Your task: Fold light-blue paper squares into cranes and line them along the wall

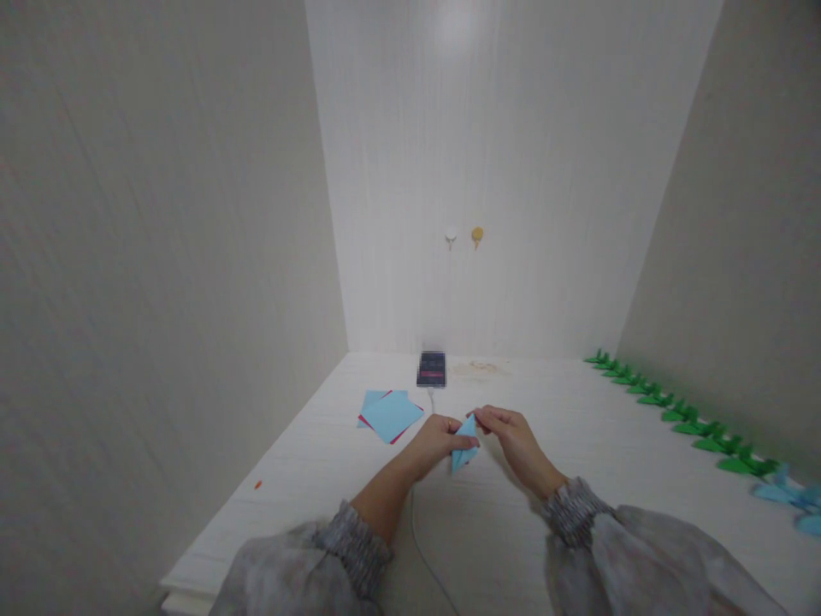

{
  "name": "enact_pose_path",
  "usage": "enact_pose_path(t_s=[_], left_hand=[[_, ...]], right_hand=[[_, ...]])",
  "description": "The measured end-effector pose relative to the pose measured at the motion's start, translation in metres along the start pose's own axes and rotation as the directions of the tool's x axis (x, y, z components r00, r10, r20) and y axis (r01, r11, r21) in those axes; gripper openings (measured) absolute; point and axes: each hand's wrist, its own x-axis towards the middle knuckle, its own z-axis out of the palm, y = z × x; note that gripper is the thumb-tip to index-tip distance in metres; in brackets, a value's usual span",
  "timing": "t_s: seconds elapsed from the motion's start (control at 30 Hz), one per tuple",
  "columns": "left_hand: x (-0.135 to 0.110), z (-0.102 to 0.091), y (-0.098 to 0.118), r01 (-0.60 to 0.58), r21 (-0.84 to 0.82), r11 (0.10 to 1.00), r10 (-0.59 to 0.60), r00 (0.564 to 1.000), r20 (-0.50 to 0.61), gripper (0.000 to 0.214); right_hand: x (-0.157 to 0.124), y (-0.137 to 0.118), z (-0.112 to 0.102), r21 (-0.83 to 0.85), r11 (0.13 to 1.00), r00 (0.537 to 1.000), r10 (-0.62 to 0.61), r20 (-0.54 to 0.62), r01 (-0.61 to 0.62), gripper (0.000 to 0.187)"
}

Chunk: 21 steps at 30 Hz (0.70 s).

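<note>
Above the white table, a folded piece of light blue paper [464, 453] is pinched in my left hand [437, 445], thumb across its face. It is narrow, creased, and pointed at top and bottom. My right hand [510, 432] has its thumb and index finger closed at the paper's upper tip. Part of the paper is hidden behind the left fingers. To the left lies a small stack of square sheets [390, 417], light blue with red edges showing between them.
A phone [432, 370] with a white cable [420, 547] lies at the back. Along the right wall runs a row of green folded paper figures [683, 417], with light blue ones [786, 492] nearest. A small orange bit [257, 485] lies left. Two hooks [477, 234] hang on the back wall.
</note>
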Motion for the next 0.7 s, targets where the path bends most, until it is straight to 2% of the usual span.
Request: enact_pose_path(t_s=[0.17,0.53,0.7], left_hand=[[0.0003,-0.0006,-0.0027,0.0,-0.027,1.0,0.001,0.999,0.046,0.027],[0.0054,-0.0014,-0.0068,-0.024,0.042,0.999,0.021,0.998,0.058,0.024],[0.005,-0.0002,-0.0036,-0.003,0.051,0.999,0.001,0.999,0.034,0.026]], right_hand=[[0.0008,0.007,-0.0011,0.012,0.999,0.999,0.031,0.025,-0.031,0.021],[0.0024,0.0068,-0.0007,-0.173,0.984,0.999,-0.039,-0.037,0.032,0.023],[0.0014,0.0022,0.0,-0.123,0.992,0.998,-0.024,-0.055,0.017,0.026]])
